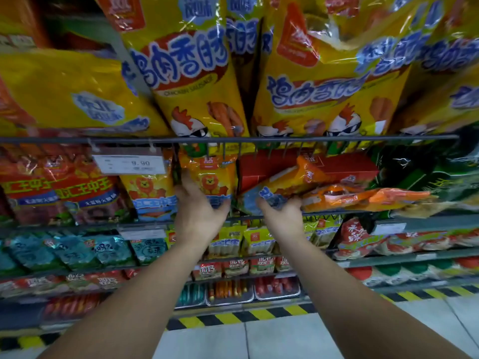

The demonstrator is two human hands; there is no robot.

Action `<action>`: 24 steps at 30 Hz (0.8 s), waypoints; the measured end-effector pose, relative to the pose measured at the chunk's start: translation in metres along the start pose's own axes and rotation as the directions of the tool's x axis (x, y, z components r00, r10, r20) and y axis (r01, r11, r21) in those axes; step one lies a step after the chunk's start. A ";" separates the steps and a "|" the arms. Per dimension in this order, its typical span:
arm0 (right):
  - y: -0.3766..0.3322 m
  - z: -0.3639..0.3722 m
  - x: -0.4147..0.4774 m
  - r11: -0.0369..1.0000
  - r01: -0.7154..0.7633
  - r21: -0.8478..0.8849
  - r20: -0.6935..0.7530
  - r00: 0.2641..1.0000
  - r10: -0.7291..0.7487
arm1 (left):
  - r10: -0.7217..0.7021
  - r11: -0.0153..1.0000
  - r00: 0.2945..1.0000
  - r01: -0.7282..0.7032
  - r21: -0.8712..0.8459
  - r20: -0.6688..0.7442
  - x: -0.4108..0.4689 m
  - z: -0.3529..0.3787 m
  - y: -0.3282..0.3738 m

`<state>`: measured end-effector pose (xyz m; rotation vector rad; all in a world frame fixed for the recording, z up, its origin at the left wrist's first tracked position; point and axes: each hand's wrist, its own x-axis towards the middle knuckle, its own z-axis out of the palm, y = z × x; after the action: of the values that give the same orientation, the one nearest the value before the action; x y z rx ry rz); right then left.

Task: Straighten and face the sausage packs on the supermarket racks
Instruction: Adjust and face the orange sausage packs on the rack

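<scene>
Left hand [199,206] fingers are curled round the lion pack [211,177], likely squaring it — at 3 o'clock a toppled pack [287,181] is clamped in the right hand [282,216], probably for uprighting.

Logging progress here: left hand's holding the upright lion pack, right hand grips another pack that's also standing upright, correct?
Not quite. The head view shows the right hand gripping an orange pack tipped onto its side; the left hand does hold the upright lion pack.

Wire rack [77,139], yellow chicken sausage packs [191,81] at 12 o'clock, lion-print packs [149,189] beneath, tilted orange pack [298,177] toward 3 o'clock
</scene>
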<state>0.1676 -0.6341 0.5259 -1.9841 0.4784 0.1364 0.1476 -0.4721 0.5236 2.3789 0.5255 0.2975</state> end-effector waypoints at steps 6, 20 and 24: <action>0.001 0.031 0.014 0.992 -0.011 0.127 -0.182 0.983 0.034 | -0.085 0.992 0.985 0.070 -0.105 -0.151 0.007 0.029 0.007; 0.007 0.042 0.004 0.949 0.271 -0.162 -0.318 0.896 -0.310 | -0.014 0.988 0.962 -0.030 -0.153 -0.273 0.006 0.037 0.003; 0.001 0.042 0.002 0.886 0.241 -0.397 -0.367 0.842 -0.394 | -0.018 0.987 0.965 -0.024 -0.156 -0.262 0.005 0.035 0.001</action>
<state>0.1741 -0.5980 0.5060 -2.4150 0.4126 -0.4898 0.1646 -0.4905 0.4982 2.1978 0.5969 0.6394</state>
